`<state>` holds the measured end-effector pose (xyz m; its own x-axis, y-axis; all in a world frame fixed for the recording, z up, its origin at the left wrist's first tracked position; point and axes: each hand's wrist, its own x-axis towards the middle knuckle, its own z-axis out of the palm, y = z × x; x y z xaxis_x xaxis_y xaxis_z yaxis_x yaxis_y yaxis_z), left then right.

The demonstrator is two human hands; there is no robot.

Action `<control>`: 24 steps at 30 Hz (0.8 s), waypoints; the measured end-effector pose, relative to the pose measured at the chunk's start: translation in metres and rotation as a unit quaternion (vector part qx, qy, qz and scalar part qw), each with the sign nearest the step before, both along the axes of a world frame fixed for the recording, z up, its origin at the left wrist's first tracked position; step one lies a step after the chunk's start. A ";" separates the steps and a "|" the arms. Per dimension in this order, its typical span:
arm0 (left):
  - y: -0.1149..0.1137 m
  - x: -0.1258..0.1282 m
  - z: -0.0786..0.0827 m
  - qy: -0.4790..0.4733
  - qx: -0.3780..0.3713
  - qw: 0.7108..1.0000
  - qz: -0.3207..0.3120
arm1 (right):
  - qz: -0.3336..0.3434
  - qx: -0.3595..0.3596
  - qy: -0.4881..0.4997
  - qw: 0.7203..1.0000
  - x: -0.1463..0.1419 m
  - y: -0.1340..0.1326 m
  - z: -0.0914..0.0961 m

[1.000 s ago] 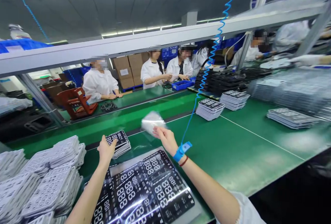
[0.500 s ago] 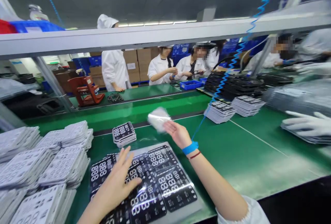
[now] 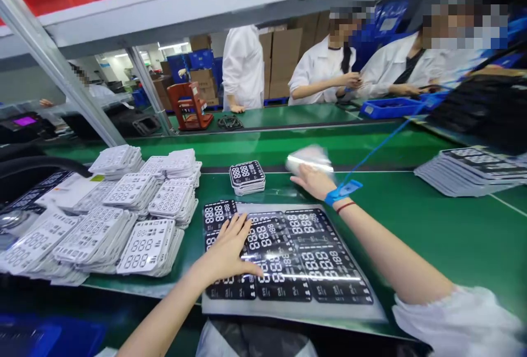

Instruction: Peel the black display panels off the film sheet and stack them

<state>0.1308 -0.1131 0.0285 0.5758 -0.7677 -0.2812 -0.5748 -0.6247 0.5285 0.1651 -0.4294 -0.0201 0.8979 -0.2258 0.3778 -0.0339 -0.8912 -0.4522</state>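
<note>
Two bare hands extend over a green bench (image 3: pixel 428 225). The left hand (image 3: pixel 226 252), palm down with fingers spread and thumb set apart, lies over the left part of a glossy sheet of black printed panels (image 3: pixel 341 266) and appears to rest on it, presumably to keep it flat and steady. The right hand (image 3: pixel 315 181) meets the near side of a pale, shiny packet (image 3: pixel 308 159), beyond the sheet's far edge; blur conceals whether the fingers pinch it or merely touch it.

The sheet lies directly before the person, its near edge roughly parallel to the bench front. Its long axis appears to run left to right, though perspective makes this uncertain; the printed face is uppermost. The packet's long axis likewise runs mostly crosswise, dipping slightly to the right.

A small stack of black-faced panels (image 3: pixel 247 176) sits just beyond the sheet, apart from both hands. White panels (image 3: pixel 142 244) stand in piles at left, probably so grouped to leave working room at centre. A blue wrist strap (image 3: pixel 341 192) encircles the right wrist, its cord leading up and rightward, perhaps for static grounding.
</note>
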 end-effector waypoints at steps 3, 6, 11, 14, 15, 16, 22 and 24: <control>-0.005 0.009 -0.006 -0.019 -0.050 0.998 0.019 | 0.126 0.006 0.041 0.991 -0.018 0.020 0.004; -0.014 0.025 -0.011 -0.026 -0.093 0.995 0.031 | 0.253 0.035 0.110 0.961 -0.040 0.044 0.010; -0.030 0.044 -0.015 0.018 -0.104 0.994 0.008 | 0.252 0.056 0.135 0.957 -0.053 0.058 0.006; -0.035 0.044 -0.016 -0.016 -0.104 0.994 0.019 | 0.250 0.051 0.113 0.960 -0.052 0.054 -0.002; -0.035 0.043 -0.016 -0.032 -0.100 0.994 0.020 | 0.250 0.051 0.106 0.961 -0.051 0.053 -0.005; -0.036 0.041 -0.016 -0.048 -0.098 0.994 0.021 | 0.248 0.056 0.100 0.962 -0.051 0.052 -0.007; -0.031 0.035 -0.019 -0.035 -0.098 0.994 -0.020 | 0.274 0.139 0.041 0.951 -0.055 0.054 -0.002; -0.028 0.031 -0.020 -0.019 -0.091 0.995 -0.044 | 0.276 0.182 0.018 0.944 -0.062 0.051 0.008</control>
<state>0.1615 -0.1408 0.0081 0.5111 -0.8522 -0.1124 -0.6446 -0.4665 0.6057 0.1034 -0.3789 -0.0117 0.9276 0.1713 0.3320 0.3687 -0.5636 -0.7392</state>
